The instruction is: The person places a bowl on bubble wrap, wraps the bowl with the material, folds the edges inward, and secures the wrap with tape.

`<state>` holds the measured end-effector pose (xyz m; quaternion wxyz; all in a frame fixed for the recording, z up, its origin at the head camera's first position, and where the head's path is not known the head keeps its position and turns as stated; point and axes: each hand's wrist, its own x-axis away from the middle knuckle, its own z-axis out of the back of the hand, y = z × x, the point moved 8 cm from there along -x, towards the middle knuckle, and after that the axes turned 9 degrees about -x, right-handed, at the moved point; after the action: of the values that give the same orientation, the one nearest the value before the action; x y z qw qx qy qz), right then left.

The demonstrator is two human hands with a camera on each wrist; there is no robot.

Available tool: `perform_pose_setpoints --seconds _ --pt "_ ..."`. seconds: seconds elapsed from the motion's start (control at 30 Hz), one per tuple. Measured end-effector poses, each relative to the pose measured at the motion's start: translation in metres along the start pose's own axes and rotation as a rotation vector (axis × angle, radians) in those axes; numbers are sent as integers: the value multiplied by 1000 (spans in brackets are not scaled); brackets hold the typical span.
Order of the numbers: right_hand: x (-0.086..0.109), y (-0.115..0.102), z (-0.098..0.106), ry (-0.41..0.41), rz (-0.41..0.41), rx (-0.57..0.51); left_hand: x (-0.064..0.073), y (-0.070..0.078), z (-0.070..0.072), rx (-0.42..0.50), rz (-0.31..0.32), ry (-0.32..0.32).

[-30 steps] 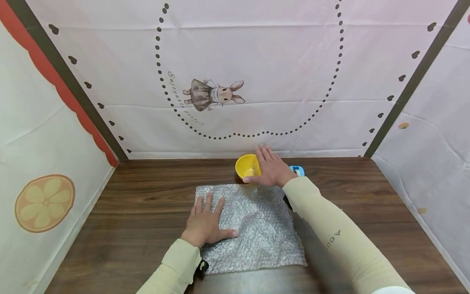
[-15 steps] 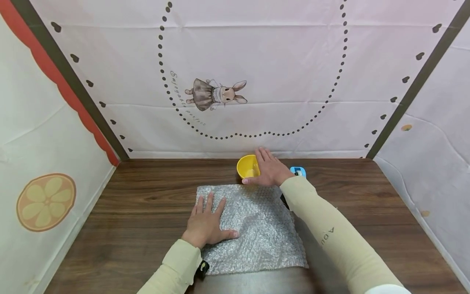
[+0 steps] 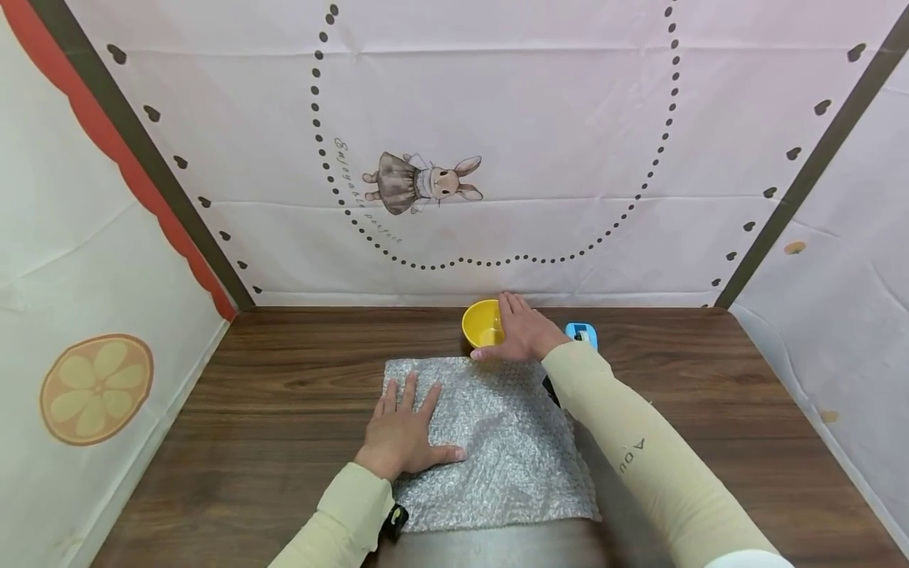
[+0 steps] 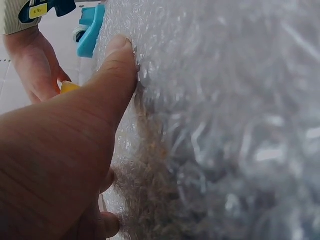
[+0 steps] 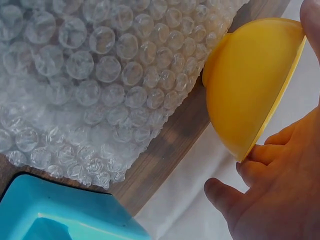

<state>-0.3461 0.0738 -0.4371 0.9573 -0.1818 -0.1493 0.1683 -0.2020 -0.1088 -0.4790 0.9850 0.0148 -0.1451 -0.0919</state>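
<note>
Three pale printed fabric walls stand around the surface, which has dark brown wood grain. On this surface, toward the person, lies a sheet of transparent bubble wrap, spread out almost flat but with some wrinkles. Two cream sleeves cover the arms, and the right sleeve passes over the right side of the sheet. The left hand is released, with its fingers spread, and it rests on the left part of the bubble wrap. The right hand reaches farther and grasps the yellow bowl by its rim, with the thumb on the near side and the fingers on the far side. This bowl is just beside the far edge of the bubble wrap, near the back wall, with its opening upward. To the right of the bowl, partly hidden by the right sleeve, is a blue plastic object. Smallest are the black devices, one on each wrist
</note>
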Motion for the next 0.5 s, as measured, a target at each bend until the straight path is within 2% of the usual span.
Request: perform_pose_setpoints --seconds 0.3,0.5 --pt "-5 3 1 -12 -57 -49 0 0 1 -9 4 0" --pt "-9 -1 4 27 -28 -56 1 0 0 -4 4 1"
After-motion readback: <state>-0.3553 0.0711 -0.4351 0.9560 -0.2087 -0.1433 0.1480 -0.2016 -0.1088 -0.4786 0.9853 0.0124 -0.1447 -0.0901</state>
